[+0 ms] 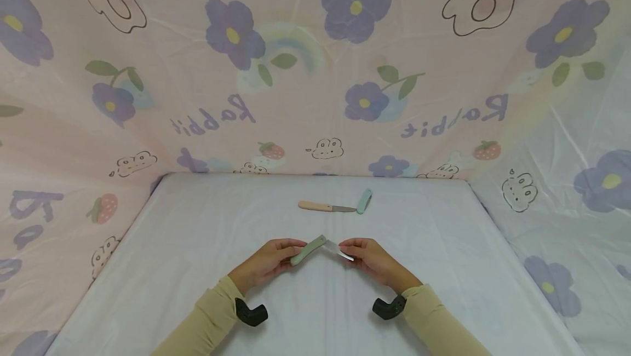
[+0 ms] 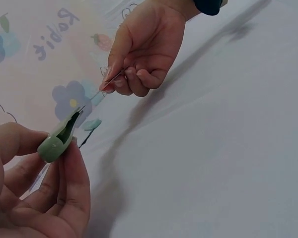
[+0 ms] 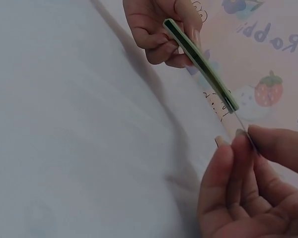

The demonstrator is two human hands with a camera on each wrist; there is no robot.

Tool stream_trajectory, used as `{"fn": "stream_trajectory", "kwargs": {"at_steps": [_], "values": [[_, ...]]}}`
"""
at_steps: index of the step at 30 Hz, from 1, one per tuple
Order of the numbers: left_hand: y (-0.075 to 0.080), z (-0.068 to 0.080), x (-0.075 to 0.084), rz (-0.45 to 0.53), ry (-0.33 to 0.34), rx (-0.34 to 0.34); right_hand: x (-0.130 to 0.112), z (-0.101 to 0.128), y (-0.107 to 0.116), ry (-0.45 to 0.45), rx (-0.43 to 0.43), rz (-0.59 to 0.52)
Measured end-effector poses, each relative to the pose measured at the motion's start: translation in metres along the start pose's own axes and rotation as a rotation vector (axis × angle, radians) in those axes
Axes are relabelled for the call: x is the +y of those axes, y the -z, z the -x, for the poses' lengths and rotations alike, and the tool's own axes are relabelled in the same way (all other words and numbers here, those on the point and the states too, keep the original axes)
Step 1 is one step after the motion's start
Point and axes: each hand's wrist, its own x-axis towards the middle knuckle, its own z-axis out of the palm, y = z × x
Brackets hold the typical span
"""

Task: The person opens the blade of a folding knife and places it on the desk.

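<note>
A pink sheet printed with flowers and rabbits walls in a white-covered desk (image 1: pixel 197 268). Above its middle, the left hand (image 1: pixel 263 263) grips the green handle (image 1: pixel 308 250) of a folding knife, fingers curled round it, while the right hand (image 1: pixel 374 260) pinches the thin blade (image 1: pixel 340 250) between thumb and fingertips, partly swung out. Bare fingers on steel could slip onto the edge, or the blade might snap back. Farther off lie a wooden-handled knife (image 1: pixel 325 207) and a green sheath (image 1: pixel 364 201) touching its tip, well apart from both hands; nothing stands between.
</note>
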Motion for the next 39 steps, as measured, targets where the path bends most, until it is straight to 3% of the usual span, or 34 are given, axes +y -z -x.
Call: {"fn": "stream_trajectory", "kwargs": {"at_steps": [14, 29, 39], "values": [[0.007, 0.002, -0.001, -0.025, 0.020, -0.093, -0.001, 0.008, 0.007, -0.025, -0.038, 0.045], [0.004, 0.006, 0.002, -0.092, 0.071, -0.125, 0.000, 0.013, 0.013, -0.027, -0.065, 0.052], [0.006, 0.007, 0.000, -0.128, 0.087, -0.222, 0.003, 0.014, 0.016, -0.049, -0.068, 0.055]]}}
